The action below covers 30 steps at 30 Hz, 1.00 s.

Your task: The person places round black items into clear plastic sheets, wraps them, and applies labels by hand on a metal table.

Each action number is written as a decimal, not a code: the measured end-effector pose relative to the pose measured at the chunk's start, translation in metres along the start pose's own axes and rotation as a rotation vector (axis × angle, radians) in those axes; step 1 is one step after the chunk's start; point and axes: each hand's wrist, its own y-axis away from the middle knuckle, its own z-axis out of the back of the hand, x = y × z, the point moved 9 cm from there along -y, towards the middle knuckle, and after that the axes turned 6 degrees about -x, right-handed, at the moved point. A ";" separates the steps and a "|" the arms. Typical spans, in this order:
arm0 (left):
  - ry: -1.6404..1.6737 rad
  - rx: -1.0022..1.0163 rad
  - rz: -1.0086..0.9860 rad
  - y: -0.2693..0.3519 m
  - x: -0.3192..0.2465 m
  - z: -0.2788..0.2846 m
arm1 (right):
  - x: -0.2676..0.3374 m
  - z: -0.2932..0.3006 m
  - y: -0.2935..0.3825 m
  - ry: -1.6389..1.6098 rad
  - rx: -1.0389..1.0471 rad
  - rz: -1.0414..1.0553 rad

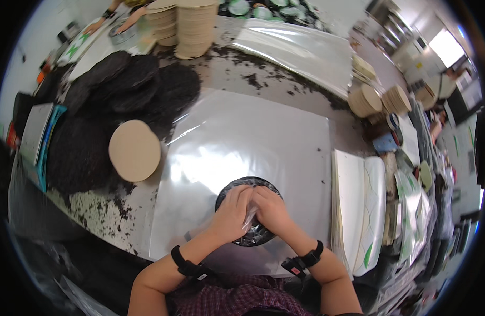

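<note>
Before me on the table lies a black round thing wrapped in clear plastic film. My left hand and my right hand meet over its top, fingers curled together, with a gathered bunch of clear film between them. Beneath is a stack of large clear plastic sheets. A beige paper disc lies to the left, next to dark, flat, round cakes of fibrous material. My fingertips are partly hidden behind my hands.
Tall stacks of beige discs stand at the back, near a co-worker's hands. More clear film lies behind the sheets. Shorter disc stacks and printed white bags are at the right. Dark crumbs are scattered about the table.
</note>
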 end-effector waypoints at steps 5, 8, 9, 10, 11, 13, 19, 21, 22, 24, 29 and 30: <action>-0.228 0.221 -0.081 -0.003 -0.027 -0.008 | 0.043 0.075 0.041 -0.085 -0.353 0.144; -0.515 0.148 -0.212 0.003 -0.022 -0.031 | 0.018 0.048 0.068 0.001 -0.295 0.046; -0.613 0.143 -0.256 0.003 -0.027 -0.041 | -0.005 0.026 0.080 0.040 -0.218 0.012; -0.607 0.161 -0.228 0.002 -0.028 -0.043 | -0.009 0.030 0.087 -0.023 -0.320 0.086; -0.578 0.206 -0.194 0.002 -0.027 -0.046 | -0.031 0.046 0.111 0.017 -0.356 0.036; -0.616 0.190 -0.200 0.007 -0.015 -0.041 | -0.062 0.121 0.186 0.032 -0.638 -0.140; -0.606 0.205 -0.213 0.009 -0.018 -0.043 | -0.182 0.194 0.474 0.743 -0.941 -0.687; -0.617 0.205 -0.219 0.008 -0.018 -0.044 | -0.213 0.187 0.503 0.498 -1.091 -0.784; -0.620 0.213 -0.218 0.008 -0.014 -0.044 | -0.228 0.198 0.513 0.281 -1.136 -0.970; -0.568 0.200 -0.208 0.006 -0.017 -0.046 | -0.246 0.249 0.557 -0.069 -1.442 -0.848; -0.381 0.188 -0.154 0.007 -0.022 -0.027 | -0.223 0.336 0.690 -0.264 -2.343 -0.530; -0.409 0.238 -0.178 0.007 -0.026 -0.025 | -0.204 0.340 0.668 -0.246 -2.348 -0.569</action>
